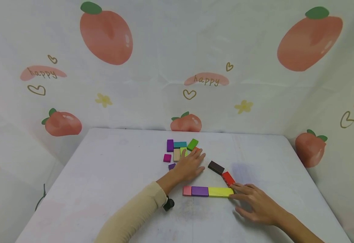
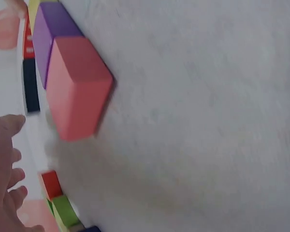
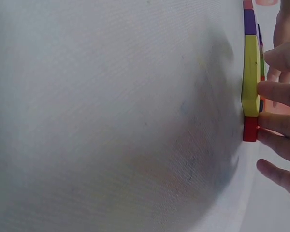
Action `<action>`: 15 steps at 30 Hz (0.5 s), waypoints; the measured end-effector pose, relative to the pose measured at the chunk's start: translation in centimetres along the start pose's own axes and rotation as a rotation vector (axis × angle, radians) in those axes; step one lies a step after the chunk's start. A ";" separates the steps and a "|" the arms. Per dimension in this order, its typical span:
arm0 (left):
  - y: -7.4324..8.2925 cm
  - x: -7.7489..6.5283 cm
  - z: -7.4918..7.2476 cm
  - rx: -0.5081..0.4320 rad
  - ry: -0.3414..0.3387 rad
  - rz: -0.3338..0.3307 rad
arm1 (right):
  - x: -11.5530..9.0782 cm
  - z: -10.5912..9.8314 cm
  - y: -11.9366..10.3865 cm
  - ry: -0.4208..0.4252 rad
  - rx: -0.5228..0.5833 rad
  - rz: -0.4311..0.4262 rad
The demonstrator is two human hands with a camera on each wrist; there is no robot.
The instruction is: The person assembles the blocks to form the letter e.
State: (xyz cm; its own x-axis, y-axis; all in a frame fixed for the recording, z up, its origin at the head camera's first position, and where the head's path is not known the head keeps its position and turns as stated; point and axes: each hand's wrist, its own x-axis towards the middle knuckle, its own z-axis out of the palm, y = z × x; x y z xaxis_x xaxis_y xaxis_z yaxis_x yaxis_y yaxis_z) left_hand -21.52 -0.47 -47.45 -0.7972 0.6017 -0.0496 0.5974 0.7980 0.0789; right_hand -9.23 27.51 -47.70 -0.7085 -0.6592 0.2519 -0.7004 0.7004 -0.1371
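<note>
My left hand point(image 1: 189, 166) is spread low over a cluster of coloured blocks, its fingertips by an orange block point(image 1: 196, 149). A lime block point(image 1: 183, 151) and a beige block point(image 1: 176, 155) lie beside its thumb side. With fingers extended, my right hand point(image 1: 256, 205) touches the right end of a long yellow block point(image 1: 220, 192) and the near end of a red block point(image 1: 228, 179). The yellow block joins a purple block point(image 1: 199, 191) and a pink block point(image 2: 79, 87) in a straight row. From the red block's far end, a black block point(image 1: 216, 167) slants away up-left.
Around the cluster lie a tall purple block point(image 1: 170, 145), a teal block point(image 1: 180, 144), a green block point(image 1: 193, 144), a magenta cube point(image 1: 167, 158) and a partly covered dark purple block point(image 1: 172, 166). A patterned cloth point(image 1: 152, 84) hangs behind the white table point(image 1: 104, 175).
</note>
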 end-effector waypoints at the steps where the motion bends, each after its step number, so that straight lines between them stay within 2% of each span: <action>1: -0.2 0.0 0.0 0.000 0.008 -0.019 | 0.0 0.0 0.0 -0.003 0.001 0.003; 6: -1.1 0.1 0.1 0.022 0.047 -0.080 | -0.1 0.0 0.0 -0.009 0.005 0.009; 15: -1.9 0.4 0.4 0.146 0.128 -0.095 | 0.0 0.0 -0.1 -0.013 0.007 0.014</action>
State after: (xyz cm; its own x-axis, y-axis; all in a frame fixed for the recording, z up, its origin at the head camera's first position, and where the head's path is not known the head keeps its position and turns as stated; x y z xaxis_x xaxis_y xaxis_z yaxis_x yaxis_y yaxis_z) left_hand -22.99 -1.73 -47.97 -0.8493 0.5222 0.0773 0.5183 0.8527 -0.0655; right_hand -9.19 27.42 -47.70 -0.7192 -0.6531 0.2373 -0.6911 0.7075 -0.1475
